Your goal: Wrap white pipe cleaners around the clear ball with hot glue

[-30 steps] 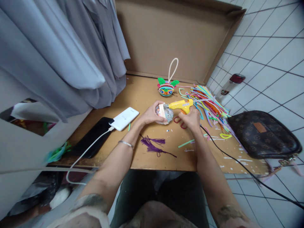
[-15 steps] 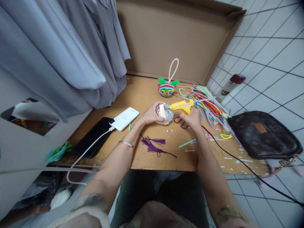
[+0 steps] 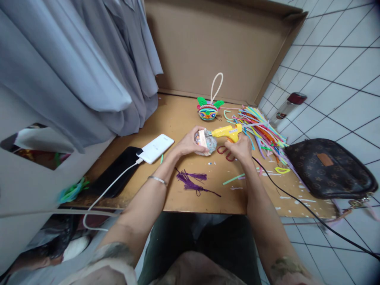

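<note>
Over the middle of the bench (image 3: 178, 202), your left hand (image 3: 188, 144) has its fingers closed on a round, pale, textured piece (image 3: 211, 145), thumb on the side nearer you and the other fingers around the far side. Your right hand (image 3: 242, 148) is clenched on the handle of a yellow glue gun (image 3: 227, 131), with the orange trigger (image 3: 229, 139) by its fingers. The gun's long axis runs nearly crosswise: its barrel points left from your right hand, dipping slightly toward you, and its metal nozzle reaches the upper part of the piece, just right of the pale band (image 3: 202, 139). Whether the tip touches the surface or sits just above it, you cannot tell from here. The piece lies directly left of the nozzle's line, so your left hand is the nearer one to it, while your right hand stays apart from it by the length of the barrel. Beyond the piece stands a colourful ornament (image 3: 208, 113) with green ears; on your side lie purple tassels (image 3: 190, 181), and red loops (image 3: 228, 154) rest below the gun.
</note>
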Demonstrator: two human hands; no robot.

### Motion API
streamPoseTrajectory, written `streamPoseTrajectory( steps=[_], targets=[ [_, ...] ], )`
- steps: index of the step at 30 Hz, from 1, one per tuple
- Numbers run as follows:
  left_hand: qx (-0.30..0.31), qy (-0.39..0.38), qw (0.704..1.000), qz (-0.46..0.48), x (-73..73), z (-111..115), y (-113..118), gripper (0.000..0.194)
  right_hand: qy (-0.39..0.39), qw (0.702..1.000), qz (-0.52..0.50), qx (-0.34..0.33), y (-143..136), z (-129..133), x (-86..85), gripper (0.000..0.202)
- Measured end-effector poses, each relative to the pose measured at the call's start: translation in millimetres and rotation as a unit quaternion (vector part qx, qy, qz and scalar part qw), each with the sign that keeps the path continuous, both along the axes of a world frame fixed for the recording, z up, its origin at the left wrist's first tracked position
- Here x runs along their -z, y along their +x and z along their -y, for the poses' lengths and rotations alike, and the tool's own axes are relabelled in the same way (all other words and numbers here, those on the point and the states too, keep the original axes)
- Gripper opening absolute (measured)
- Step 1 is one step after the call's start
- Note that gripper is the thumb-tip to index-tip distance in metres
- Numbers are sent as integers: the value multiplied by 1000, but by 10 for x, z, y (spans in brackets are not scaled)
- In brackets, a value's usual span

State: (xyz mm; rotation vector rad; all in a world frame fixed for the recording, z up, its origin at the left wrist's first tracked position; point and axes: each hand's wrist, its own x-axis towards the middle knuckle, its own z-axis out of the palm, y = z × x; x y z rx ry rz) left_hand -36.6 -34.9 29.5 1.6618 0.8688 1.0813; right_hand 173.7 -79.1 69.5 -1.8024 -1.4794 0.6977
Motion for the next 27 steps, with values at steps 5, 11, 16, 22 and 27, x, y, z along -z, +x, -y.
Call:
streamPoseTrajectory(
  steps=[5,11,16,22,27],
  targets=[
    [1,-5,1000,1,-10,9,0,81,35,999,22,4,-20,16,-12,29],
    [0,2,1000,-5,5,0,-1,82,47,997,53,28,-8,-6,10,30],
    [1,5,1000,-5,2,0,0,81,47,997,53,28,-27,-8,10,29],
    [0,3,1000,-4,-10,9,2,80,61,996,57,43,-76,20,-28,21],
    [-2,-3,1000,2,-6,6,-1,83,58,996,49,37,-59,-5,16,22]
  ],
)
